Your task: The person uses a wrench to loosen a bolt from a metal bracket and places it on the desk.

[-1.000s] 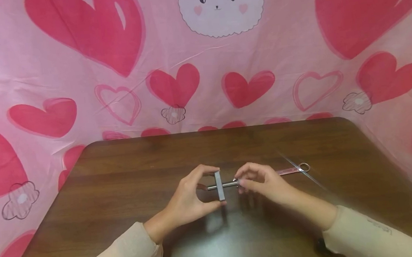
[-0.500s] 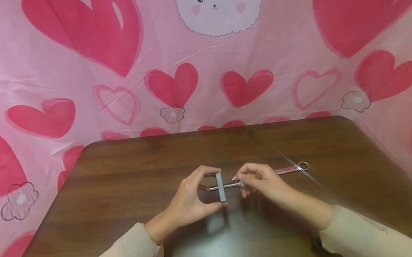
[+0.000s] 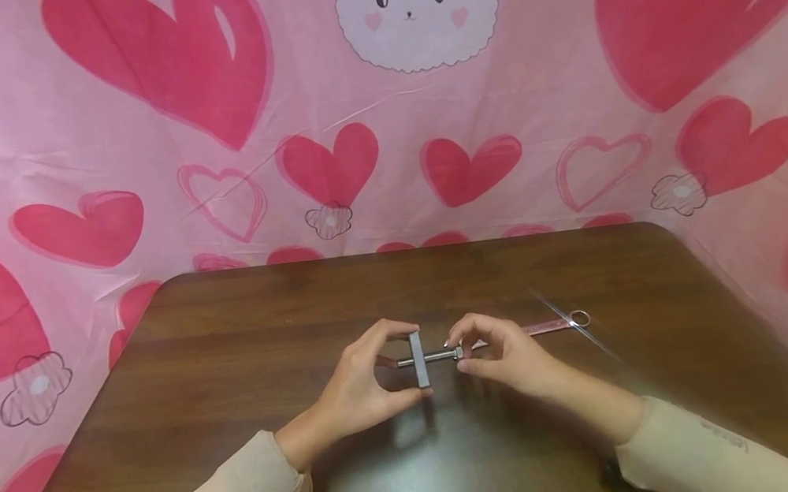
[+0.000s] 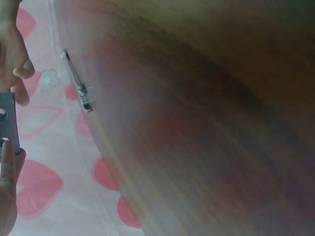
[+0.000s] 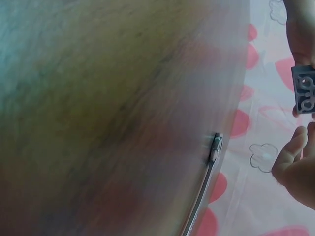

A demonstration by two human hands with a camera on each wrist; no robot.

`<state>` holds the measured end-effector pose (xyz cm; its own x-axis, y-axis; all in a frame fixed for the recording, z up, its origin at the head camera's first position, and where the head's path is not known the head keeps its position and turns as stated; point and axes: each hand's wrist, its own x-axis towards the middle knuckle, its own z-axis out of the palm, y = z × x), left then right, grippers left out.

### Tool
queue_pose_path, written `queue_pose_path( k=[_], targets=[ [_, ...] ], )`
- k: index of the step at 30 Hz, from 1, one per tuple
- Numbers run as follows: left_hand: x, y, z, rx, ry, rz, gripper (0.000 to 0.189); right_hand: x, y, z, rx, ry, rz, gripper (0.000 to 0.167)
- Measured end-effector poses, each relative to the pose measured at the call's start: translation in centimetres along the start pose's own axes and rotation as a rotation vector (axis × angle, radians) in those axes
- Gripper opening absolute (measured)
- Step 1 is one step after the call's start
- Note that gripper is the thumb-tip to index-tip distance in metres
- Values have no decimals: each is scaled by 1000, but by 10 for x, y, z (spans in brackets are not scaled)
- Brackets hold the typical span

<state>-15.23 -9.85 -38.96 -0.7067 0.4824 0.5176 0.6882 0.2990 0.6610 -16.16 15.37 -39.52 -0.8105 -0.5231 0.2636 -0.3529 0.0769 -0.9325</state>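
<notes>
My left hand point(image 3: 357, 380) grips a small grey block point(image 3: 418, 360) by its upper and lower ends, fingers above and thumb below. A long metal bolt point(image 3: 440, 355) passes level through the block, its tip poking out toward the left palm. At its head, on the right, the index finger and thumb of my right hand point(image 3: 511, 355) pinch from above and below. Openings and a recessed pattern show on the block's face point(image 5: 305, 91) in the right wrist view. The left wrist view shows the bolt's tip point(image 4: 2, 113) on the opposite face.
Behind the right hand a spanner point(image 3: 547, 328) with a ring end lies on the dark wooden table point(image 3: 286, 312). Some dark object point(image 3: 611, 472), mostly hidden, is beside the right sleeve. A pink heart-patterned cloth point(image 3: 380, 97) hangs behind the table.
Around the bolt's head my right fingers have shifted: the thumb rose above it, then dropped below it. The left hand and block have stayed nearly still.
</notes>
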Motion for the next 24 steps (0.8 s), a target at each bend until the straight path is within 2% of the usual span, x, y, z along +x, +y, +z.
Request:
queue_pose_path(
  k=[9, 14, 24],
  targets=[
    [2, -2, 1, -12, 6, 12, 70, -1, -3, -6, 86, -29, 155, 25],
    [2, -2, 2, -17, 5, 12, 69, 1, -4, -6, 91, -39, 168, 22],
    [2, -2, 2, -8, -12, 19, 71, 4, -6, -4, 52, 6, 214, 21]
  ],
)
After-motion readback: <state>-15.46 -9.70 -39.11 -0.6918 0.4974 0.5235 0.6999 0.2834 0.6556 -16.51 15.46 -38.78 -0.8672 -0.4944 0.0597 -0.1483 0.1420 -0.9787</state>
